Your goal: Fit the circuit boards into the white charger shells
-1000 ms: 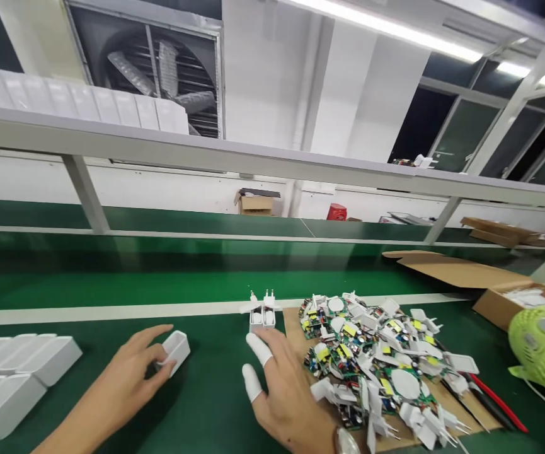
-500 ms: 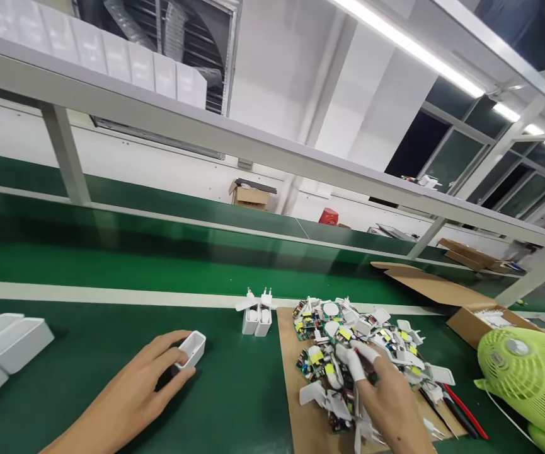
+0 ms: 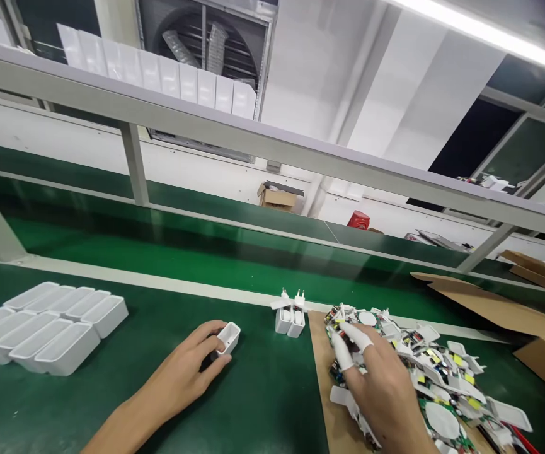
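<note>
My left hand is closed around a small white charger case, its open top facing up. At the right, my right hand reaches into a pile of circuit boards with white plastic parts. White finger cots cover two of its fingers, and their tips come close together on a circuit board at the pile's left edge. Between the hands stand two white charger cases with plug parts on top of them.
Several white open cases stand in rows at the left on the green bench. Brown cardboard lies under the pile. An open carton is at the far right, and a shelf rail crosses above.
The view has turned left, bringing more white cases into sight and leaving the green fan almost out of it. My right hand has moved to the pile's left edge. My left hand keeps the case.
</note>
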The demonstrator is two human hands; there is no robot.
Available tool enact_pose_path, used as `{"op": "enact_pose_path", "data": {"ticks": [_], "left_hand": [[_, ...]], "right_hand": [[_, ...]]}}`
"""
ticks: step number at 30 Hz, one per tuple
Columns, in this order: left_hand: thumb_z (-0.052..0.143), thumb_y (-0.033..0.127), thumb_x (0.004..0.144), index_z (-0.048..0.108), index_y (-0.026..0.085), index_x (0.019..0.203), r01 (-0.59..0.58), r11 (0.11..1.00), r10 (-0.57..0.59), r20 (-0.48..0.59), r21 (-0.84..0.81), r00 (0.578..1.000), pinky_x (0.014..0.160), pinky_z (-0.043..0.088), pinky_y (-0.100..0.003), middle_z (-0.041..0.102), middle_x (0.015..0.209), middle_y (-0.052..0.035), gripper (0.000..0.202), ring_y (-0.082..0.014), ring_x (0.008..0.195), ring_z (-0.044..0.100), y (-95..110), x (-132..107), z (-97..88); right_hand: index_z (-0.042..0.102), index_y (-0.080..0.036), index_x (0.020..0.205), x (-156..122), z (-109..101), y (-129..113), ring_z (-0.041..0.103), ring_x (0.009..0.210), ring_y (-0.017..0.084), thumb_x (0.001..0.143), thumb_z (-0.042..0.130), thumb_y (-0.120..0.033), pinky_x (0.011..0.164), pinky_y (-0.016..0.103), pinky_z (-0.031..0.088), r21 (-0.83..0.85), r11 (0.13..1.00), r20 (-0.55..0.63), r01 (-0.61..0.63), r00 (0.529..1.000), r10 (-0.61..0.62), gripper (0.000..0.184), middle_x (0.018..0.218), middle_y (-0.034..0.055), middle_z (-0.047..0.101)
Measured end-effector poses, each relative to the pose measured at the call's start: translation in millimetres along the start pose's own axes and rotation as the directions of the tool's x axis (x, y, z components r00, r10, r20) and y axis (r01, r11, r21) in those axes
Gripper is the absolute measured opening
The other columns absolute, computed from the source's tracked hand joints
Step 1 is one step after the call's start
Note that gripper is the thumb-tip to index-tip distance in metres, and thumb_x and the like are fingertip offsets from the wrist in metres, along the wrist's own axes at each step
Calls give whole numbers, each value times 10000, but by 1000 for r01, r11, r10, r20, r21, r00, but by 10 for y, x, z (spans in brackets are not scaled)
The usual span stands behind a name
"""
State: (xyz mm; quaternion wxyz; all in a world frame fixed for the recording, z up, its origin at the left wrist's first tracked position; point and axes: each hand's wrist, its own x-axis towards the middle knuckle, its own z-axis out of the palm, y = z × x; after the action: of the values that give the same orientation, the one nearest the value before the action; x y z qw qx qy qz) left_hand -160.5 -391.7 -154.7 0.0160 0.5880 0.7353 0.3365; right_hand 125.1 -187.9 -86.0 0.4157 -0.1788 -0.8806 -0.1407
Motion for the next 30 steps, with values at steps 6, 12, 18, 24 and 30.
{"op": "enact_pose_path", "data": {"ticks": [6, 12, 18, 24, 30], "left_hand": [[547, 335, 1052, 639, 244, 916, -44, 999, 44, -16, -5, 999, 916, 594, -333, 618, 1428, -58, 188, -239, 1156, 709, 27, 15, 19], [569, 332, 1043, 639, 233, 929, -35, 999, 34, -24, -8, 999, 945, 593, -362, 616, 1418, -74, 167, -253, 1171, 696, 25, -19, -48], [621, 328, 1013, 644, 232, 906, 27, 997, -25, 30, -73, 999, 865, 600, -351, 601, 1437, -61, 146, -244, 1071, 707, 44, -44, -69], [828, 294, 858, 501, 326, 1466, 210, 958, -185, 139, -195, 973, 838, 617, -353, 651, 1322, -57, 691, -207, 901, 689, 63, -65, -79], [821, 239, 849, 237, 415, 1647, 261, 932, -222, 175, -251, 959, 1199, 456, -537, 544, 1569, -61, 1004, -319, 1410, 556, 75, -78, 0]], "right_hand": [[652, -156, 1012, -68, 411, -719, 673, 698, 259, 1016, 422, -70, 609, 405, 562, 126, 982, 126, 139, 980, -155, 245, 900, 112, 728], [641, -93, 1271, 5, 585, -802, 724, 944, 330, 831, 852, -340, 761, 466, 663, 362, 928, 324, 86, 922, -212, 547, 1138, 156, 731], [473, -139, 1524, -131, 626, -490, 552, 1409, 336, 834, 759, -106, 1149, 506, 538, 541, 822, 632, -176, 730, -260, 747, 1490, 185, 586], [518, -258, 1433, -329, 764, -575, 667, 1178, 249, 871, 583, -60, 1005, 423, 618, 692, 685, 477, -227, 856, -198, 599, 1284, 89, 671], [461, -224, 1499, -242, 711, -571, 629, 1220, 261, 956, 570, -108, 982, 395, 610, 700, 701, 274, -141, 958, -81, 566, 1312, 122, 641]]}}
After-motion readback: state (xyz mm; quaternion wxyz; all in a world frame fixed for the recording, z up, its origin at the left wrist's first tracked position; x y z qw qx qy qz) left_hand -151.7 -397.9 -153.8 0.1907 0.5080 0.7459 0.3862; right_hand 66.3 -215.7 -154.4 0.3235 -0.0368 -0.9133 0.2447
